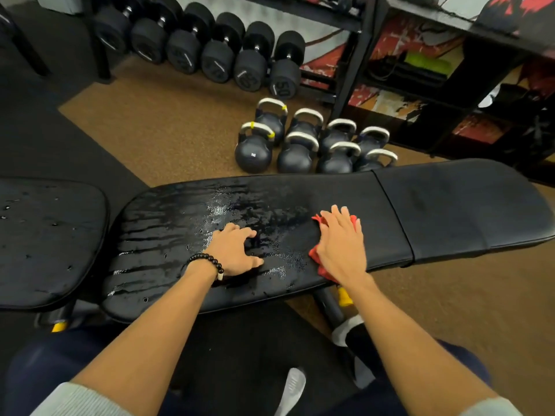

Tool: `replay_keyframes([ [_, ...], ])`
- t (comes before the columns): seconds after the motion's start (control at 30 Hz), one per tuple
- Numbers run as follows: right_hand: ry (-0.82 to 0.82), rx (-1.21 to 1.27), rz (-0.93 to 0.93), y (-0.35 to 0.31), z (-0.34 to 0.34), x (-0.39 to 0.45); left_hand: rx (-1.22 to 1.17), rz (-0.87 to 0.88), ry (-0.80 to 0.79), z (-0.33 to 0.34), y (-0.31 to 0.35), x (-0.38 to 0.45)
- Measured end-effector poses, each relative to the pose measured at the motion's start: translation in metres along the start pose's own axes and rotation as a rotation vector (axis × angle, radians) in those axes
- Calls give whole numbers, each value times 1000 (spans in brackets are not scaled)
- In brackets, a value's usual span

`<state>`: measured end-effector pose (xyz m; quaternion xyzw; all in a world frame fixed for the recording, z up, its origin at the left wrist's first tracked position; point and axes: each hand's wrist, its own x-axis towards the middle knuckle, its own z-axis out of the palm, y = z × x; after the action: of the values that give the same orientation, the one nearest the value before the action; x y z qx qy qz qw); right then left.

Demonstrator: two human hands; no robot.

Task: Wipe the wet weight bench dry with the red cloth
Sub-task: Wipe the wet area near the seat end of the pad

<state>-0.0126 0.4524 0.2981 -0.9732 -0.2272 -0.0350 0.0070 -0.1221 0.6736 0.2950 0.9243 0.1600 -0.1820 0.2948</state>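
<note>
Both hands point(341, 244) on wet bench point(186, 223)

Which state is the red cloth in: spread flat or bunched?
Bunched. The red cloth lies crumpled under the flat right hand on the black padded weight bench; only ragged edges show.

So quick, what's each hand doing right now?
Left hand: open, fingertips propped on the wet bench, holding nothing.
Right hand: open, flat, pressing the red cloth onto the bench.

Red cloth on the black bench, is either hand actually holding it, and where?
Neither grips it. The right hand lies flat, fingers straight, pressing the red cloth onto the wet black padded bench. The left hand rests fingertips on the pad.
</note>
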Motion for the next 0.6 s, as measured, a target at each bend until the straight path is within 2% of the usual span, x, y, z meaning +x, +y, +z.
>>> replay_keyframes([
  [0.07,14,22,26,-37,6,-5,3,8,9,0,-1,1],
  [0.17,-20,32,-195,-69,17,-48,16,31,24,4,-3,3],
  [0.23,-40,27,-342,-55,12,-71,0,29,18,7,-6,6],
  [0.3,-18,-41,-407,-19,4,-64,-9,25,1,6,-8,6],
  [0.33,-3,-89,-389,-3,2,-53,-8,28,-6,6,-8,6],
  [0.4,-14,-109,-207,14,0,-26,-3,36,-6,7,-8,6],
  [0.47,-10,-77,34,-4,6,-9,-2,36,-2,5,-7,4],
  [0.53,41,-8,198,-42,17,-7,-10,32,-10,2,-4,2],
  [0.6,79,25,150,-76,21,-23,-10,32,-5,0,-3,1],
])
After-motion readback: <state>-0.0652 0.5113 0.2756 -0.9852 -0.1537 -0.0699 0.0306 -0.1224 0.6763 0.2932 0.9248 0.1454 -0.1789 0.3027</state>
